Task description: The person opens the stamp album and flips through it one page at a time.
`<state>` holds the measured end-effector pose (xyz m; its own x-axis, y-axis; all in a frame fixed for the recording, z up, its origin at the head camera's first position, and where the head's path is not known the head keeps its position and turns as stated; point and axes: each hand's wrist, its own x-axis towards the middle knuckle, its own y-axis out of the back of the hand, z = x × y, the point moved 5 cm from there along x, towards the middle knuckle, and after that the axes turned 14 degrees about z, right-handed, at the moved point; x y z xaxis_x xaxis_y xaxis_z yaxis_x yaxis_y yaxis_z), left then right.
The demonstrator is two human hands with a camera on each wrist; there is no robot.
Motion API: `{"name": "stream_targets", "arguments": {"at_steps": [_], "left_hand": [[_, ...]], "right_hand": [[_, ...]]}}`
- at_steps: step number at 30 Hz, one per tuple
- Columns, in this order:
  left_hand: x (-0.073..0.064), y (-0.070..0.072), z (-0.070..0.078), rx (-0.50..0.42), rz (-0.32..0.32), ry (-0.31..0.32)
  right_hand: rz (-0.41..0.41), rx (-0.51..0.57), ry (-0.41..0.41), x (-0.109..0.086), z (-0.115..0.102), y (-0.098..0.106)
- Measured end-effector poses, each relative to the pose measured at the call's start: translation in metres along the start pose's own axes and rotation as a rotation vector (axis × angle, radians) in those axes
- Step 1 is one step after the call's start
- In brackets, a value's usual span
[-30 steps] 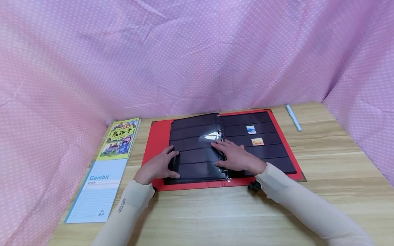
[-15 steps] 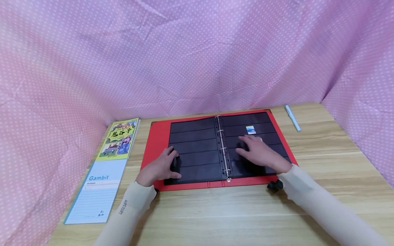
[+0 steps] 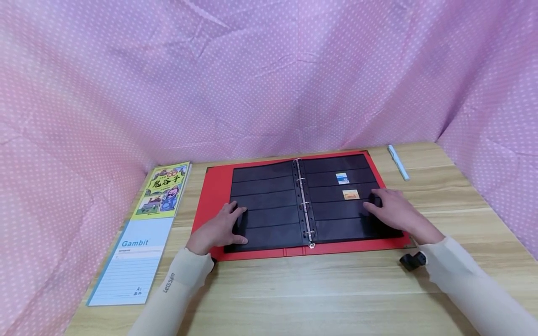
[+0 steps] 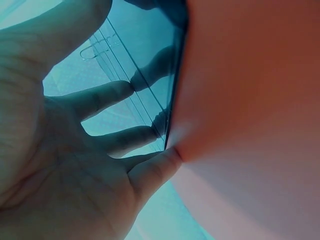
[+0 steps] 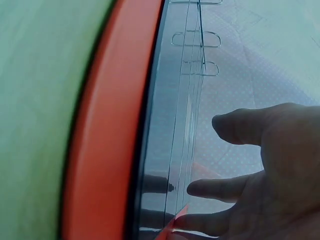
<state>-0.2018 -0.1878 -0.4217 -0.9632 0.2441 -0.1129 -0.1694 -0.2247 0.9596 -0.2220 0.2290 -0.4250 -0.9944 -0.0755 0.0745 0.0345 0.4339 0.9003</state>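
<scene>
A red ring binder [image 3: 215, 186] lies spread on the table with black pocket pages on both sides. On the right page [image 3: 336, 228] are two small stamp-like pieces: a blue-and-white one [image 3: 342, 178] and, just below it, an orange-and-cream one [image 3: 350, 194]. My left hand [image 3: 218, 228] rests at the outer edge of the left page [image 3: 269, 200], fingers spread; the left wrist view shows fingertips touching it. Over the right page's outer edge is my right hand [image 3: 397, 210], fingers extended and holding nothing. In the right wrist view its thumb [image 5: 240, 125] stands off the page.
A yellow comic-style book [image 3: 161, 191] and a light blue notebook [image 3: 130, 261] lie along the table's left side. Beyond the binder's top right corner is a pale blue pen [image 3: 398, 162]. Pink dotted cloth [image 3: 269, 84] hangs behind the table [image 3: 294, 294].
My right hand has moved right, from the rings across the right page to its outer edge. The left page has settled flat, baring the metal rings. My left hand stays put.
</scene>
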Motion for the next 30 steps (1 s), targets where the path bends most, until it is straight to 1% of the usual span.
{"name": "stream_targets", "arguments": {"at_steps": [6, 12, 16, 24, 26, 30], "left_hand": [[0.0, -0.001, 0.0, -0.008, -0.008, 0.011], [-0.001, -0.002, 0.0, -0.009, -0.001, 0.002], [-0.001, -0.002, 0.0, -0.012, 0.0, 0.002], [0.001, -0.003, 0.0, -0.015, -0.007, -0.002], [0.0, -0.003, 0.0, -0.014, -0.008, 0.0], [0.0, -0.003, -0.001, -0.015, -0.008, -0.001]], "right_hand": [[0.011, 0.018, -0.002, -0.002, 0.003, 0.001], [0.024, 0.099, 0.004, 0.001, 0.002, 0.004], [0.029, 0.1, -0.035, 0.005, 0.002, 0.007], [0.029, 0.11, -0.162, 0.02, 0.008, 0.011], [0.018, 0.115, -0.178, 0.023, 0.009, 0.012], [-0.003, 0.128, -0.183, 0.025, 0.011, 0.013]]}}
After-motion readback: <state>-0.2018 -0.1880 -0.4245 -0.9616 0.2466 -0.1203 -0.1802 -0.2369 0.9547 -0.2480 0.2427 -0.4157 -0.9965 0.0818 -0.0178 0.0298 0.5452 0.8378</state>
